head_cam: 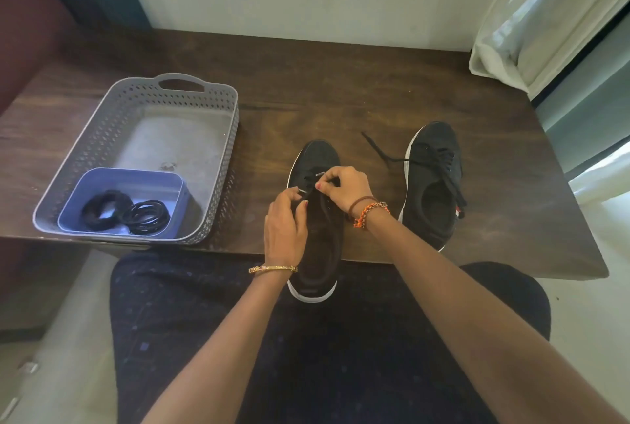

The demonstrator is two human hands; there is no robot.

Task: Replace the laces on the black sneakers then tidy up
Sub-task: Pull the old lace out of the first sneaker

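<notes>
Black near sneaker (318, 219) on table edge; left hand (284, 219), right hand (344, 190) each pinch lace tip.

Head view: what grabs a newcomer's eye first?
Both hands, left hand and right hand, pinching lace tips over the near sneaker at the table's front edge. Second sneaker sits to its right, laces loose. Far left, a grey basket holds a blue tub with coiled black laces.

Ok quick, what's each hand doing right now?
Left hand: fingers pinching a lace tip over the near sneaker.
Right hand: fingers pinching the other lace tip.
</notes>
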